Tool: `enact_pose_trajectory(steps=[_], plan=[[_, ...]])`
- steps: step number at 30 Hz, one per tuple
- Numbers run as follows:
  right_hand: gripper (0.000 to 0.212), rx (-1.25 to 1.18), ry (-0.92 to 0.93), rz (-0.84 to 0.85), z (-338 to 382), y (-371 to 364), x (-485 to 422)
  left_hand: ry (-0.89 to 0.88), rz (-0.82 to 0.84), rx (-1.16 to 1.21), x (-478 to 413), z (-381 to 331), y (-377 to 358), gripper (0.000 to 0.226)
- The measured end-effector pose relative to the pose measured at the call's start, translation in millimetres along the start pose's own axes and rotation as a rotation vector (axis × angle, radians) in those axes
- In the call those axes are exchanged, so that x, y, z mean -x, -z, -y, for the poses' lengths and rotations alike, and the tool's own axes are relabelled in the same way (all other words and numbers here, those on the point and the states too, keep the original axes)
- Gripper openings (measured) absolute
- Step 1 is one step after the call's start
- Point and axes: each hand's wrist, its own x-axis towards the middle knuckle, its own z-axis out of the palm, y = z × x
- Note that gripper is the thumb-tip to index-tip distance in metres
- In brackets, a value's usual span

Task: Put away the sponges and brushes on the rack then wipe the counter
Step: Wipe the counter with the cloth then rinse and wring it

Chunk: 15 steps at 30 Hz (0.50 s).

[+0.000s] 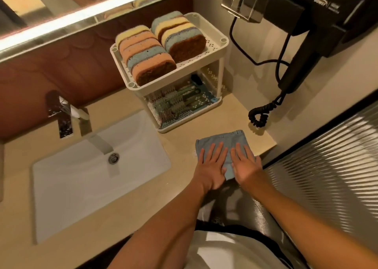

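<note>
A white two-tier rack (223, 43) stands on the beige counter (180, 144) against the wall. Its top shelf holds several sponges (147, 54) in two rows, coloured yellow, orange and blue with brown scouring sides. Several brushes (176, 101) lie on the lower shelf. A folded blue cloth (223, 144) lies flat on the counter in front of the rack. My left hand (210, 166) and my right hand (245, 164) press down on it side by side, palms flat and fingers spread.
A white sink (86, 178) with a chrome tap (65, 117) is set into the counter at the left. A black wall-mounted hair dryer (319, 29) hangs at the right, its coiled cord (259, 113) resting on the counter. The counter's right edge is close beside the cloth.
</note>
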Motion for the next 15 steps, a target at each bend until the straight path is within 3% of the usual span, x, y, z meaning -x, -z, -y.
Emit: enact_pose_trajectory(steps=[15], plan=[[0.055, 0.202, 0.093, 0.101, 118, -6, 22, 0.062, 0.001, 0.002, 99, 87, -16, 0.061]])
